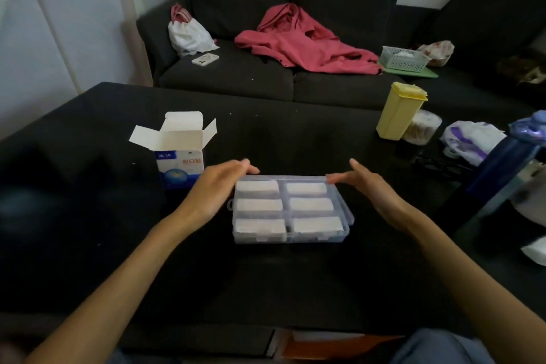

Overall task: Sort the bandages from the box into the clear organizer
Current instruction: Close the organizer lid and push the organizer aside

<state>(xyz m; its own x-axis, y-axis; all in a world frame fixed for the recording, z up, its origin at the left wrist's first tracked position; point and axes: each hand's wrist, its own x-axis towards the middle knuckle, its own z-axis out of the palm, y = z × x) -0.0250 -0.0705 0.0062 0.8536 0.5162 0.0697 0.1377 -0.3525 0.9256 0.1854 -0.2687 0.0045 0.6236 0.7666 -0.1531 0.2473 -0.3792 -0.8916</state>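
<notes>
Both hands at the far corners of the clear organizer (pixel 291 208). Left hand (pixel 217 186): fingers fairly straight, tips resting on the organizer's far-left corner, not wrapped round it. Right hand (pixel 365 183): fingers extended and relaxed, tips at or just short of the far-right corner; contact too blurred to confirm. Neither hand holds anything.

Organizer sits on the black table (pixel 88 245), near centre, lid down over it. Six compartments, two columns of three, each showing a white stack of bandages (pixel 257 187). Front latches at the near edge; whether they are snapped, cannot tell. The lid looks slightly skewed to the right against the base.

Box (pixel 180 154) stands just left of and beyond the organizer, flaps open; its inside is not readable from this angle.

Judgement: sorting looks finished or nearly so; the step in hand is closing or seating the lid.

Risks from here:
- Pressing only at the far corners could tip or slide the light case on the smooth top.
- A skewed lid may pinch a stack edge or fail to latch.
- If lifted unlatched, the stacks could spill and mix.
- Left forearm passes near the open box and could knock it over.

Yellow container (pixel 399 111) and cotton swab tub (pixel 421 127) stand far right, well apart.
</notes>
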